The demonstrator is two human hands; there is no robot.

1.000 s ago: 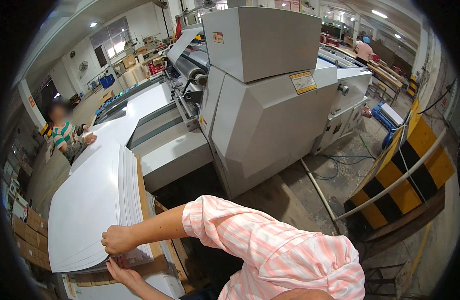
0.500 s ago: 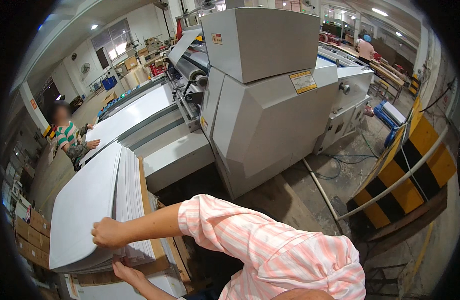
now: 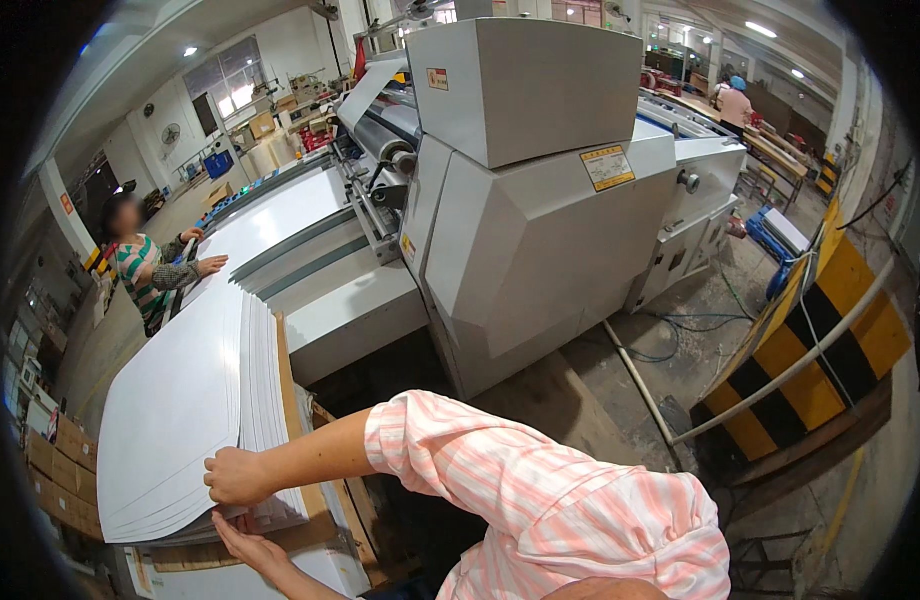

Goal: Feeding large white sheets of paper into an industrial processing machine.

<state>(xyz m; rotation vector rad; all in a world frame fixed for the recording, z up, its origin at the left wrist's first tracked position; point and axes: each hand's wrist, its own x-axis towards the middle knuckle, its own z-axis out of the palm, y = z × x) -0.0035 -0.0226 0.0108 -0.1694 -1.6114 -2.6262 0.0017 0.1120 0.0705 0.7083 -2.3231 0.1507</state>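
- Gripping the edge of the upper sheets, the right hand was clenched at their near right corner.
- Left hand: lay palm up, just nearer than the right; whether it grasped a sheet could not be told.
- Sheets: stood white, stacked at near left, over a brown board.
- Machine: stood grey, right of the sheets.
- Co-worker: stood at far left.

Ceiling lamps and a bright window light your view: sheen on your paper stack, glare along the feed table, shadow below its near edge, fisheye bending toward the rim.
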